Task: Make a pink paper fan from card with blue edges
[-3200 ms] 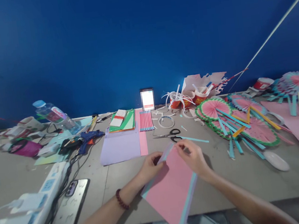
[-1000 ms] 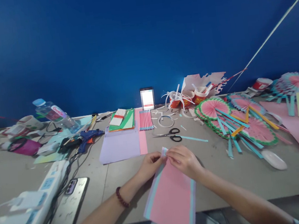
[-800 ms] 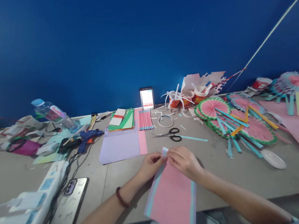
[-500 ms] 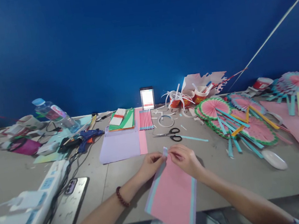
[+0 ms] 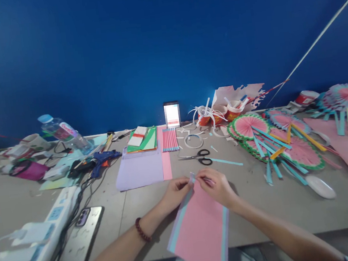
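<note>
A pink paper sheet (image 5: 202, 233) with light-blue and lilac bands along its sides hangs toward me over the table's front edge. My left hand (image 5: 179, 190) pinches its far end near the left corner, where a small banded tab sticks up. Close beside it, my right hand (image 5: 215, 184) is closed on the same far end, fingertips curled over the paper. The exact fold between the fingers is partly hidden. Beyond my hands lie black-handled scissors (image 5: 201, 157) and a light-blue paper strip (image 5: 227, 161).
Lilac sheets (image 5: 139, 170), a pink strip (image 5: 166, 165) and a pleated striped piece (image 5: 170, 140) lie ahead. Left are a power strip (image 5: 57, 223), a phone (image 5: 80, 243), a blue glue gun (image 5: 101, 161) and a bottle (image 5: 66, 133). Watermelon-patterned paper fans (image 5: 249, 127) and a white spoon-like piece (image 5: 320, 186) sit right.
The paper's near left corner has shifted slightly left, and the tab at its far end is tilted a little differently. Both hands keep hold in nearly the same place.
</note>
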### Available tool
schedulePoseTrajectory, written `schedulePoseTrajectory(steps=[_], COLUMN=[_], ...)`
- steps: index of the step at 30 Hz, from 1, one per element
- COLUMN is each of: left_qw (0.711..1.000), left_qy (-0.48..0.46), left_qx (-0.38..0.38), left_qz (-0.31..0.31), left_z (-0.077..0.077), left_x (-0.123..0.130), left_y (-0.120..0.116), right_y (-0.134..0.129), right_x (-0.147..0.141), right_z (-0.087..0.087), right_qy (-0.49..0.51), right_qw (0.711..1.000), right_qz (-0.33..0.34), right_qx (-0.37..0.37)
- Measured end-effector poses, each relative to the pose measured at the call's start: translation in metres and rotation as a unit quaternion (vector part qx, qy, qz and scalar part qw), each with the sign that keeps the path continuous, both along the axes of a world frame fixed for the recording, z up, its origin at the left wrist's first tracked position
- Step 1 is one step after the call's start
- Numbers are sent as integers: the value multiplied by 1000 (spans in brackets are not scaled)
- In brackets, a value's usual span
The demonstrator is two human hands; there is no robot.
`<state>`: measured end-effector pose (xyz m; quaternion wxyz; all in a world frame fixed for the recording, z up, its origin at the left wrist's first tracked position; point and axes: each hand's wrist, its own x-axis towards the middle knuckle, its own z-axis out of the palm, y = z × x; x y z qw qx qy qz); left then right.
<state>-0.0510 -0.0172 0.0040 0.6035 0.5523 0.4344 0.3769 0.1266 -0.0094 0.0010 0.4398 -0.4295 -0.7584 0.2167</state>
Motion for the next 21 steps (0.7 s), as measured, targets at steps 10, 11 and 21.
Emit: schedulePoseTrajectory(steps=[10, 11, 21], left_qw=[1000, 1000, 999], left_qy=[-10, -12, 26], left_qx=[8, 7, 41], left_qz=[3, 3, -16], left_z=[-3, -4, 0], left_x=[-1, -1, 0], left_y=[0, 0, -1], right_y=[2, 2, 1], right_x=[3, 3, 0], right_z=[0, 0, 8], right_qy=[3, 1, 4], right_qw=[1000, 1000, 1000], right_qz=[-6, 3, 3], right_qx=[-2, 7, 4])
